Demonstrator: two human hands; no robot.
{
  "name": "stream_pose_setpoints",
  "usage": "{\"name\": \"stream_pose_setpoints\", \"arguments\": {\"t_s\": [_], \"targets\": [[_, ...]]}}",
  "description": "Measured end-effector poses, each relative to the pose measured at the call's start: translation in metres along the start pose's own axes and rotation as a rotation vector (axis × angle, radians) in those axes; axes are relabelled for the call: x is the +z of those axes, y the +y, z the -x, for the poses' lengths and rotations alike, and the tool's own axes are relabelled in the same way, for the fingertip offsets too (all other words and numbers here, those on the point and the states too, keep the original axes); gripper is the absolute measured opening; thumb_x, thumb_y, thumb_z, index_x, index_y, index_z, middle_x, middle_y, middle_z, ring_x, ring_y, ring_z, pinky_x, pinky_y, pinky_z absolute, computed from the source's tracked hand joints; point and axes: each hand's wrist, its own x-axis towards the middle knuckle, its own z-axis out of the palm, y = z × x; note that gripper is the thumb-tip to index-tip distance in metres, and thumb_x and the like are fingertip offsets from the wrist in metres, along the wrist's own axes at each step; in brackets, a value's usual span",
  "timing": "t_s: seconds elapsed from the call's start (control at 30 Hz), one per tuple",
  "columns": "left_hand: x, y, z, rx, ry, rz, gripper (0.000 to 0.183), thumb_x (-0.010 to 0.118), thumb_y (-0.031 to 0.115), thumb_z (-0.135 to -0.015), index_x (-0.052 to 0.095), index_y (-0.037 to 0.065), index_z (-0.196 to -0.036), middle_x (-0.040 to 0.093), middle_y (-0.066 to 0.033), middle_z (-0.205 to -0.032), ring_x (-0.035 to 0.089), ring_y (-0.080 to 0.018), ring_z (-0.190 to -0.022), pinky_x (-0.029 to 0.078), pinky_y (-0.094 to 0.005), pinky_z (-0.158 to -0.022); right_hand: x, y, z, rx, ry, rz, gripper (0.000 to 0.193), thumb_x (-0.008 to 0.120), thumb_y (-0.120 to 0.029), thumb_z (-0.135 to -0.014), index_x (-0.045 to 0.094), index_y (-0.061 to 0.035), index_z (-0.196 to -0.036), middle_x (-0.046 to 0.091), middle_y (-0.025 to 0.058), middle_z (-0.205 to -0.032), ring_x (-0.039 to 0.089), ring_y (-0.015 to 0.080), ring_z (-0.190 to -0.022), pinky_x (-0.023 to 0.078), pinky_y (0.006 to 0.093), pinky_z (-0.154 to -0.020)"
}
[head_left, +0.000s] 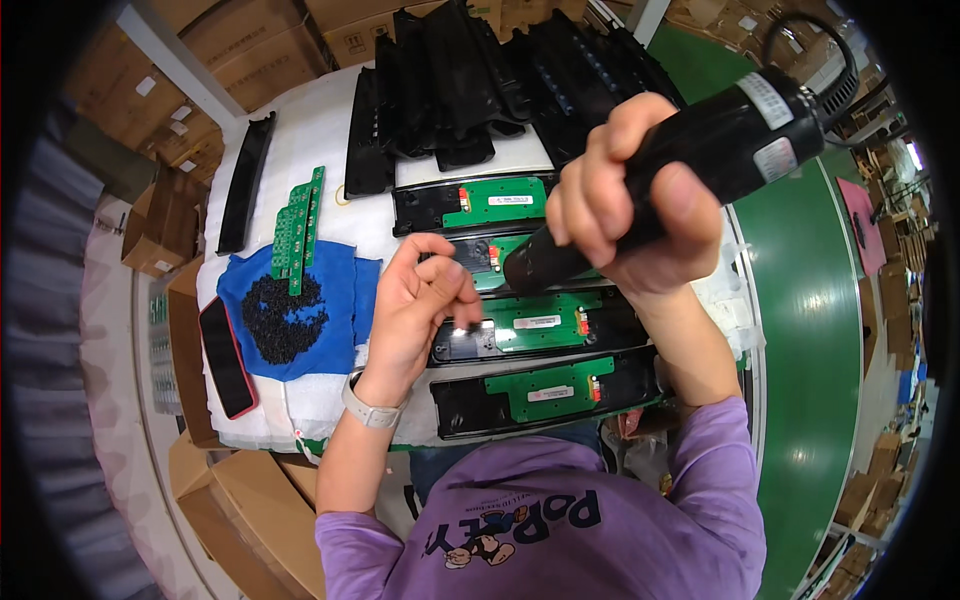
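Note:
A thick black cylindrical electric screwdriver (735, 130) is gripped in my right hand (595, 205), fingers wrapped around its body. It tilts, its narrower end pointing down and left over a black plastic housing (467, 253) that holds a green circuit board. My left hand (412, 300) hovers just left of that end, thumb and fingers curled in a pinch; what they hold, if anything, is too small to see. Beneath it lies another black housing (468, 342) with a green board (535, 335). Similar housings with boards lie above and below these, forming a column.
Left on the white-covered table, small black parts (285, 330) pile on a blue cloth (345, 335), beside green circuit strips (295, 235) and a red-edged phone (228, 360). Black housings (430, 90) heap at the back; one lone housing (246, 185) lies far left. Cardboard boxes stand around.

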Motion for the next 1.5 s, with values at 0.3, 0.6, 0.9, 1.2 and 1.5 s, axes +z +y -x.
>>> {"name": "stream_pose_setpoints", "arguments": {"t_s": [0.3,0.6,0.9,1.2,1.5], "targets": [[-0.001,-0.001,0.004,-0.024,-0.077,-0.236,0.012,0.060,0.010,-0.086,0.056,0.000,-0.081,0.061,-0.0082,-0.069,0.061,-0.0133,-0.058,0.045,-0.0195,-0.051,-0.001,-0.001,-0.002,-0.083,0.145,0.010,0.024,0.047,-0.026,-0.085,0.045,-0.0051,-0.096,0.045,0.0046,-0.058,0.045,0.0146,-0.043,0.043,0.0328,-0.051],[-0.002,0.000,0.005,-0.015,-0.126,-0.307,0.009,0.063,0.007,-0.083,0.058,-0.001,-0.083,0.061,-0.0064,-0.067,0.060,-0.0110,-0.057,0.044,-0.0187,-0.050,-0.001,0.001,0.001,-0.045,0.154,0.003,0.023,0.046,-0.026,-0.085,0.045,-0.0054,-0.096,0.045,0.0045,-0.058,0.045,0.0149,-0.042,0.043,0.0330,-0.050],[0.008,-0.007,0.004,0.123,-0.051,-0.349,0.014,0.055,0.010,-0.089,0.055,-0.001,-0.095,0.063,-0.0108,-0.088,0.060,-0.0127,-0.084,0.045,-0.0203,-0.066,0.001,0.003,0.005,0.073,0.278,0.098,0.025,0.047,-0.026,-0.085,0.046,-0.0033,-0.095,0.044,0.0036,-0.058,0.043,0.0135,-0.041,0.042,0.0307,-0.048],[-0.005,0.001,-0.003,0.140,-0.005,-0.009,0.007,0.033,0.009,-0.094,0.039,0.006,-0.092,0.046,-0.0250,-0.124,0.049,-0.0301,-0.116,0.039,-0.0344,-0.095,0.004,0.015,0.026,0.332,0.111,0.418,0.030,0.060,-0.017,-0.076,0.042,-0.0006,-0.093,0.043,0.0047,-0.053,0.040,0.0124,-0.038,0.036,0.0254,-0.039],[-0.004,-0.006,-0.001,0.088,-0.010,-0.038,0.011,0.035,0.017,-0.097,0.037,0.006,-0.098,0.052,-0.0258,-0.115,0.056,-0.0292,-0.108,0.046,-0.0326,-0.089,0.008,0.026,0.034,0.274,-0.019,0.474,0.023,0.065,-0.005,-0.070,0.046,-0.0008,-0.082,0.051,0.0056,-0.059,0.049,0.0113,-0.050,0.041,0.0242,-0.048]]}}
